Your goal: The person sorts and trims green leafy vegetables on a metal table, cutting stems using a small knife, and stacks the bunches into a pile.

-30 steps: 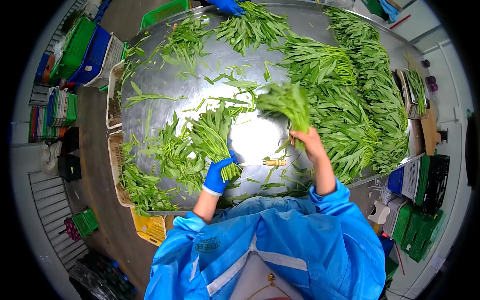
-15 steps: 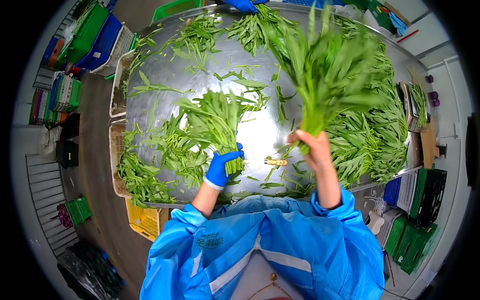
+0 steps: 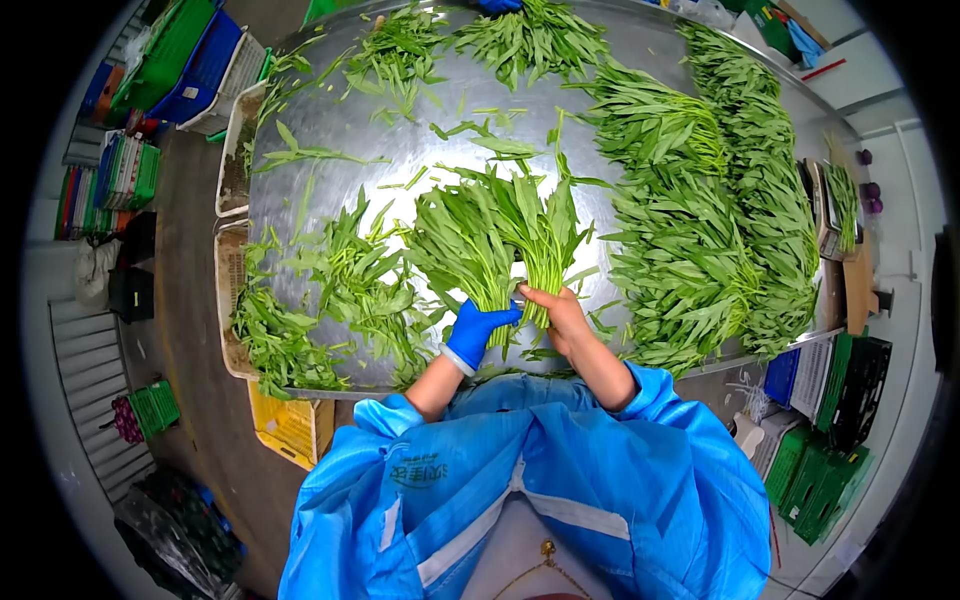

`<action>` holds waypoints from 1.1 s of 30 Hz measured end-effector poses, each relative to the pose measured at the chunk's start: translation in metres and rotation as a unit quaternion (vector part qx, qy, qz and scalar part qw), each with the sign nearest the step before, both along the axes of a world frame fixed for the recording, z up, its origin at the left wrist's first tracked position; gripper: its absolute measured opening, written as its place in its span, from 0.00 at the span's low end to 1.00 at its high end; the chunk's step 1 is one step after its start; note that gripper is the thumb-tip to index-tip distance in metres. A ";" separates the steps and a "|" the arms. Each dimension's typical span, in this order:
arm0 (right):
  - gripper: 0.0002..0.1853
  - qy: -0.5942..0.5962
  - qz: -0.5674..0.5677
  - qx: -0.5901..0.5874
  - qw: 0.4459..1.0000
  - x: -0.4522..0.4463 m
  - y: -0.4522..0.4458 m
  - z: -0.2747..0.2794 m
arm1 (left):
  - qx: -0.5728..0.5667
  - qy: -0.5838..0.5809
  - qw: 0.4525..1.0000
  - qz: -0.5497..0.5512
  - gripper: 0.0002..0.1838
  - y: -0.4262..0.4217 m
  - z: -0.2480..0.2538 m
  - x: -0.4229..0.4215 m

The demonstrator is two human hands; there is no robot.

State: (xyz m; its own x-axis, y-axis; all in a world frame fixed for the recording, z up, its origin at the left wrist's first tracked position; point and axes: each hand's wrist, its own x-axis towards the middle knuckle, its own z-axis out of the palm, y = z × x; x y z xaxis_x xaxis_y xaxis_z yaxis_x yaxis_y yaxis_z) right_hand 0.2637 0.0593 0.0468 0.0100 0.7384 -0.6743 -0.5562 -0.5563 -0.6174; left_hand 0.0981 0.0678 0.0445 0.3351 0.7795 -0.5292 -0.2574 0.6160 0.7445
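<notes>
Close to the table's near edge, my left hand (image 3: 477,332), in a blue glove, is closed round the stems of one bunch of water spinach (image 3: 462,235). Right beside it, my bare right hand (image 3: 562,320) grips the stems of a second bunch of water spinach (image 3: 549,240). The two bunches stand side by side with leaves pointing away from me and stem ends toward me. Loose stems and leaves (image 3: 370,290) lie to the left of my hands. To the right, a large pile of water spinach (image 3: 680,265) rests in rows.
The metal table (image 3: 400,165) carries scattered stem pieces. Across it, a blue-gloved hand of another person (image 3: 500,5) is at some greens (image 3: 530,42). White crates (image 3: 230,300) line the left edge; a yellow crate (image 3: 290,425) is below. Green crates (image 3: 825,490) stand at right.
My right hand has come down and left with its bunch, next to the left one. My left hand has shifted slightly right. The small tan-handled tool on the table is now out of sight.
</notes>
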 end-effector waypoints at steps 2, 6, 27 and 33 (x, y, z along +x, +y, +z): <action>0.13 0.002 -0.009 0.007 1.000 0.003 0.002 0.001 | -0.006 0.007 1.000 -0.004 0.19 -0.001 0.002 0.000; 0.08 -0.017 -0.039 0.024 0.999 0.006 0.000 -0.006 | -0.027 0.002 0.999 -0.036 0.19 -0.002 -0.007 -0.013; 0.19 -0.057 0.167 0.008 0.984 0.021 -0.014 -0.009 | -0.230 -0.212 0.950 0.001 0.17 -0.007 -0.030 -0.037; 0.24 -0.056 0.161 0.001 0.985 0.009 -0.017 -0.011 | -0.167 -0.068 0.983 -0.022 0.17 -0.008 -0.027 -0.013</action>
